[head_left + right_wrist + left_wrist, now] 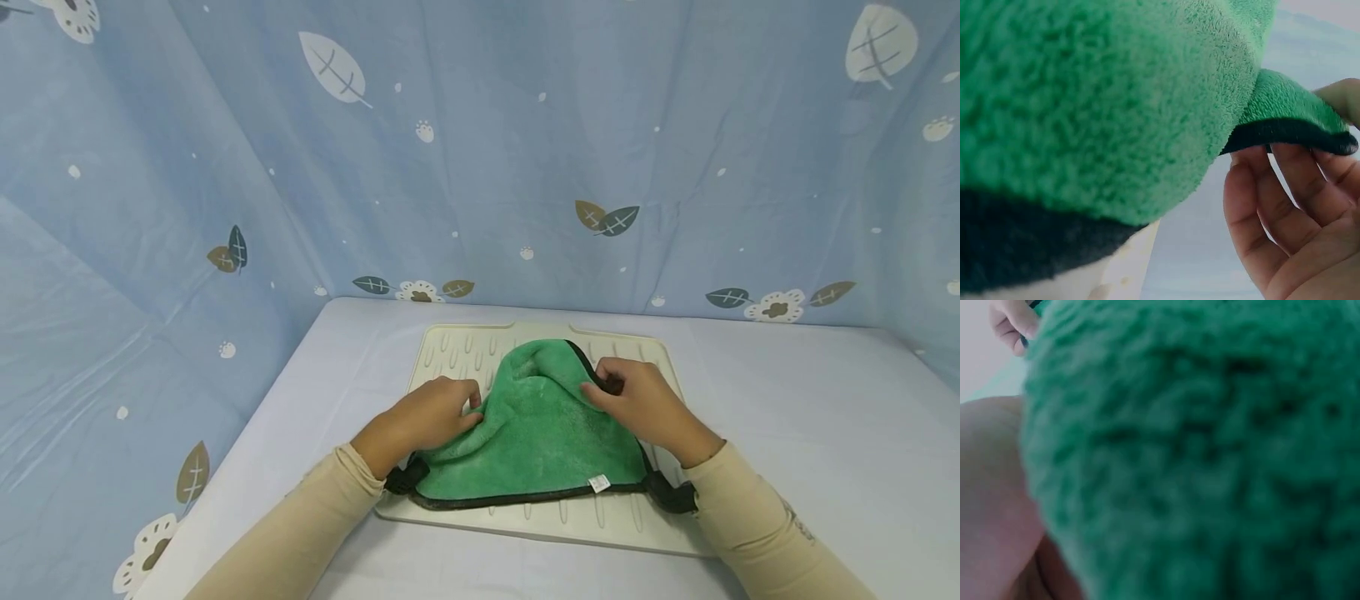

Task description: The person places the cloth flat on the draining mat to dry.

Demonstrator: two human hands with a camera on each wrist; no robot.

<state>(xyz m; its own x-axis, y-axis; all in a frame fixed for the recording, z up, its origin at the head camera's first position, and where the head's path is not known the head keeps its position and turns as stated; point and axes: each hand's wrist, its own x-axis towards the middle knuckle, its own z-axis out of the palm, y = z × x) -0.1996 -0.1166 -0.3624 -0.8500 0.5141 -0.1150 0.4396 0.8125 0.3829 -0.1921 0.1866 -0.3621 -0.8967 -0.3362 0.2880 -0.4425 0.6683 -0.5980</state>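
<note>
A fluffy green towel (536, 450) with black edging lies across a pale ridged mat (555, 521), its far part raised in folds between the hands. On its left side, my left hand (427, 412) pinches a fold between thumb and fingers. My right hand (648, 404) grips the black-edged border on the upper right. In the right wrist view, the thumb lies over the towel's corner (1288, 100) and the fingers curl beneath it. The towel's pile (1197, 456) fills most of the left wrist view and hides the left fingertips.
A small white label (599, 483) sits on the towel's near edge. The mat rests on a table with a white cloth (795, 417). Behind and to the left hangs a blue curtain (480, 167) with leaf and flower prints.
</note>
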